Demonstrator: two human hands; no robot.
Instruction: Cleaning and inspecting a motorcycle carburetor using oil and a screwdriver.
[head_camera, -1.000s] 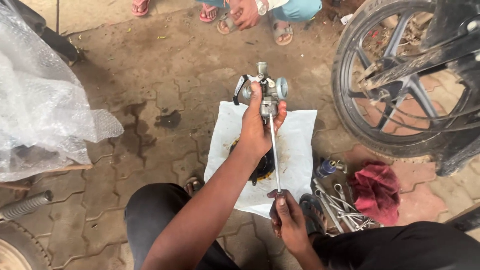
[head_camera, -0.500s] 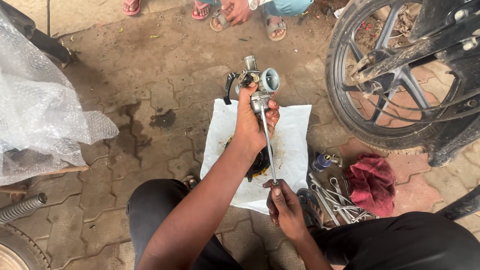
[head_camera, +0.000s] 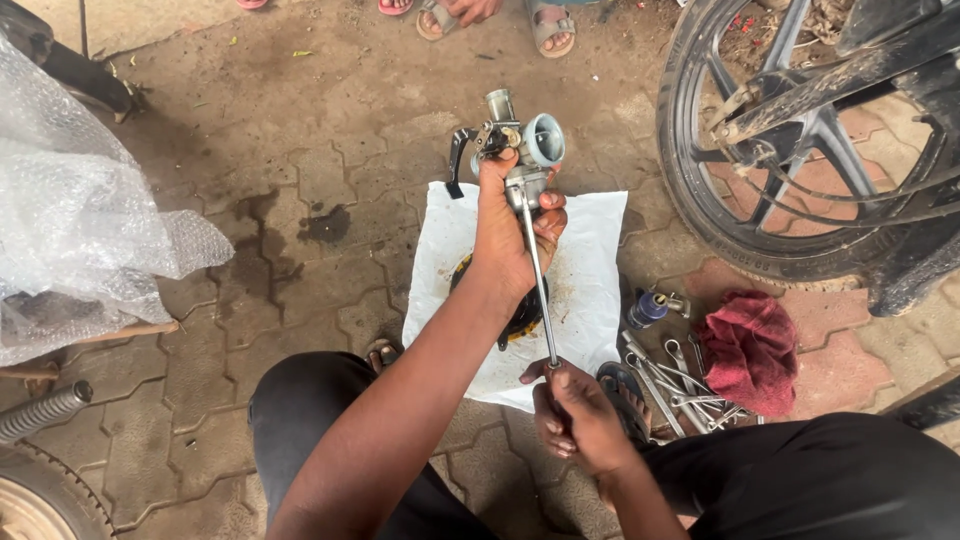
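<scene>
Gripping carburetor (head_camera: 515, 145) firmly in left hand (head_camera: 510, 235), right hand (head_camera: 580, 425) clenching screwdriver (head_camera: 538, 275), probably seating its tip squarely.

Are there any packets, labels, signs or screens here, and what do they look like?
No labels, signs or screens show.
Bubble wrap: far left, a crumpled clear heap.
White plastic sheet: flat on the paving under the left hand, rectangular, grease-stained.
Small bottle: right of the sheet, dark blue, lying down.
</scene>
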